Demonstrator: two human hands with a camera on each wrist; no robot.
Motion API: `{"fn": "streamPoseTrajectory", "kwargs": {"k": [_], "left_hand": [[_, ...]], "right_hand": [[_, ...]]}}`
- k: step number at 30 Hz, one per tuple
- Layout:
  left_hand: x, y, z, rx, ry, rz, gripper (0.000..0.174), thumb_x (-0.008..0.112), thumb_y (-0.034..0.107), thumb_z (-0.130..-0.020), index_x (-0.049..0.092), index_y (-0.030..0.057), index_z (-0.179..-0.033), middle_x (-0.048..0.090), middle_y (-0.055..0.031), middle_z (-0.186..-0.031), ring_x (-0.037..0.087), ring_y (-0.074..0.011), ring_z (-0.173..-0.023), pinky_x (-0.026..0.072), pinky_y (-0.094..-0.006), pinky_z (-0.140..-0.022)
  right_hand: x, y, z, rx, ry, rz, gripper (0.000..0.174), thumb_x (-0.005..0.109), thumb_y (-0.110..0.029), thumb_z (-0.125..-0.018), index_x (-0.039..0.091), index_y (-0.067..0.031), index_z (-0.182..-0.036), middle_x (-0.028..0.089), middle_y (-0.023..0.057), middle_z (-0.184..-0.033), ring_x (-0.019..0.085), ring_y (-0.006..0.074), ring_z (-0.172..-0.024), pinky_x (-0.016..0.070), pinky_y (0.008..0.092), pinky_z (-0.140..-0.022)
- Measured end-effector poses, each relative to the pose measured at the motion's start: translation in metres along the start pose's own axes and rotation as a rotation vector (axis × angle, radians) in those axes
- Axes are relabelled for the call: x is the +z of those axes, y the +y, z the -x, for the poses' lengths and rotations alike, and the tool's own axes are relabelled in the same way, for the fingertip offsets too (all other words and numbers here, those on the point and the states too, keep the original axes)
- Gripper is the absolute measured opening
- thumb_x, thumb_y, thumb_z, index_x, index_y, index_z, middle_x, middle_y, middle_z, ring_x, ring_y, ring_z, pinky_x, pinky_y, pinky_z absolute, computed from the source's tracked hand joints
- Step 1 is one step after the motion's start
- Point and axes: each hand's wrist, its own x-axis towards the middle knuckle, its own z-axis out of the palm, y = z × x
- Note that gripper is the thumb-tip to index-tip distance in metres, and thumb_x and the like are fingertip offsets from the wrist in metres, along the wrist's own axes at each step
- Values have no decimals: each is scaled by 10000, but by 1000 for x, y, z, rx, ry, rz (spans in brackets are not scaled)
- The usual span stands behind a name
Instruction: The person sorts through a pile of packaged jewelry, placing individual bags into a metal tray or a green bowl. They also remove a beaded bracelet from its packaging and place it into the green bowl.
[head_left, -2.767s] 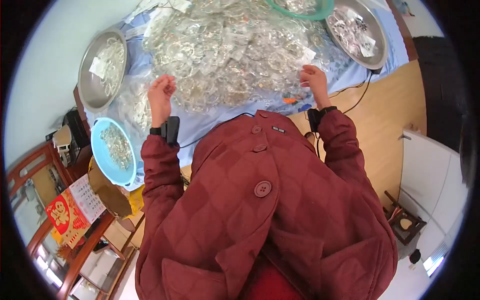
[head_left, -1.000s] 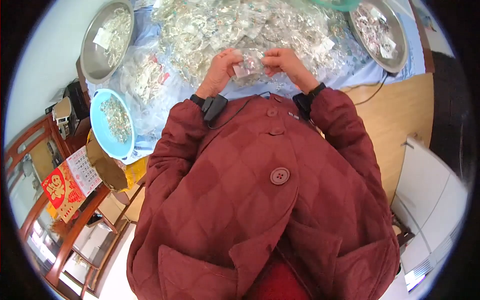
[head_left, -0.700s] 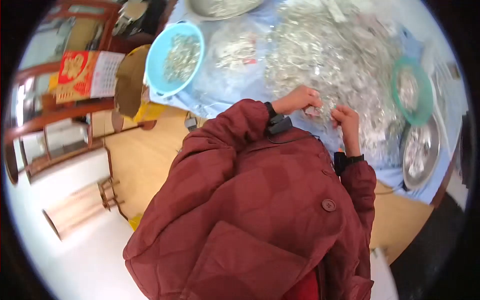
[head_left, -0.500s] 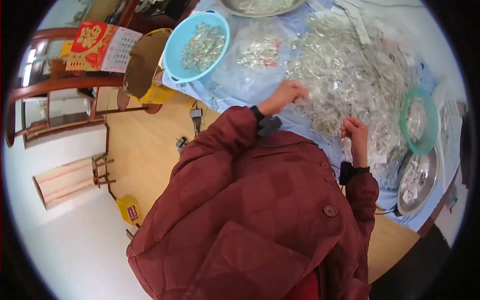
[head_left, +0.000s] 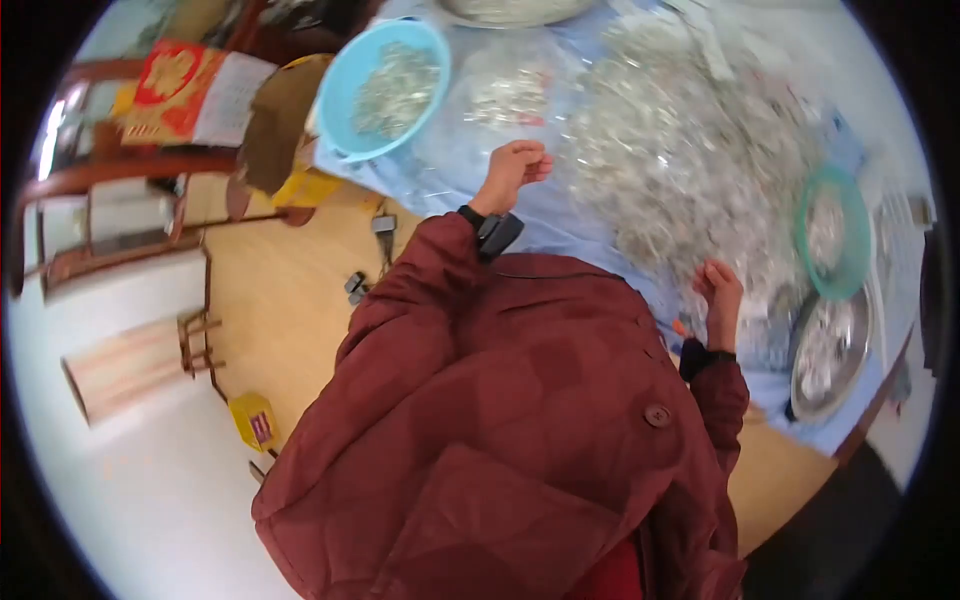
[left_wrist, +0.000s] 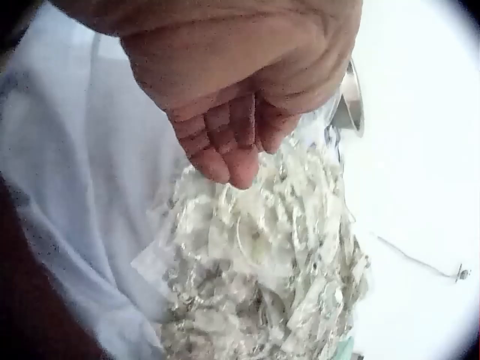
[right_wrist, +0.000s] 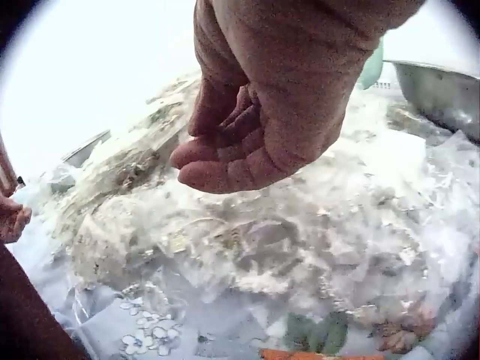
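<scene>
A large heap of small clear plastic bags (head_left: 680, 150), with shiny jewelry-like pieces inside, covers much of the blue cloth (head_left: 570, 215). My left hand (head_left: 517, 172) hovers between this heap and a smaller group of bags (head_left: 510, 98). In the left wrist view its fingers (left_wrist: 238, 161) hang loosely bent and hold nothing. By the near edge of the heap is my right hand (head_left: 720, 295). The right wrist view shows that hand (right_wrist: 277, 97) above the bags, its fingers (right_wrist: 217, 171) relaxed and bent, with nothing visible in them.
A light blue basin (head_left: 330, 110) with bagged pieces stands at the table's left edge. On the right are a green basket (head_left: 855, 270) and a steel bowl (head_left: 860, 345). Another steel bowl (head_left: 515, 15) sits at the far side. A cardboard box (head_left: 270, 130) stands beside the table.
A second ago both hands held a small clear bag together over the heap. The hands have since parted, the left swinging toward the smaller group. The head view has turned left.
</scene>
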Motion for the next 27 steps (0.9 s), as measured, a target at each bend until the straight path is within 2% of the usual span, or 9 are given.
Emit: {"fn": "streamPoseTrajectory", "kwargs": {"k": [4,9,13,17,20,21,23,25,27], "left_hand": [[22,-28,-2,-115,-262,-201,246,581,155,-816,550,21,-1021,623,-86,-913,611,-177,-792,503,-295,-714],[38,-40,-12,-304,-345,-315,218,558,149,-833,549,30,-1015,626,-84,-910,614,-171,-784,507,-293,-706],[50,-46,-19,-268,-351,-469,208,564,134,-826,561,24,-1003,628,-89,-909,613,-161,-775,500,-282,-686],[71,-52,-21,-63,-532,-831,212,579,126,-813,577,20,-996,629,-74,-893,609,-158,-758,490,-281,-664],[112,-52,-8,417,-818,-1187,206,564,103,-789,579,15,-975,617,-123,-911,606,-215,-748,484,-341,-649],[123,-59,-7,409,-831,-1189,206,564,103,-789,579,15,-975,617,-123,-911,606,-215,-748,484,-341,-649],[153,-74,-7,954,-1109,-1187,244,553,69,-738,568,30,-979,588,-132,-930,574,-278,-817,458,-388,-724],[194,-81,9,1209,-1363,-1141,265,549,51,-690,554,39,-955,554,-133,-943,521,-314,-905,424,-389,-788],[223,-104,20,1220,-1573,-1356,248,538,56,-688,543,51,-936,522,-119,-984,485,-290,-993,389,-394,-836]], "right_hand": [[-39,-1,24,-117,156,4,175,587,-146,-815,604,4,-904,610,51,-745,575,133,-616,469,238,-568],[-108,6,56,-89,428,-142,167,588,-100,-802,595,12,-925,632,83,-773,584,140,-596,494,252,-575],[-140,28,76,-82,572,-172,219,594,-112,-804,584,14,-982,632,86,-800,604,155,-652,509,256,-607],[-131,56,93,-25,561,-94,216,586,-99,-799,584,17,-982,633,91,-809,608,162,-654,515,263,-603],[-107,65,90,34,469,-65,268,611,-119,-772,572,30,-991,632,94,-790,610,152,-652,504,250,-583],[-99,65,86,54,451,19,305,629,-138,-749,563,35,-991,632,103,-762,612,169,-638,496,261,-568],[-89,67,73,68,436,97,343,646,-157,-726,554,39,-992,633,112,-734,614,186,-624,488,272,-552],[-81,81,61,-49,595,580,389,661,-169,-691,541,28,-1005,626,133,-700,616,223,-621,478,299,-550],[-77,83,57,-99,686,813,413,668,-175,-674,535,22,-1011,623,143,-683,617,242,-620,474,313,-549]]}}
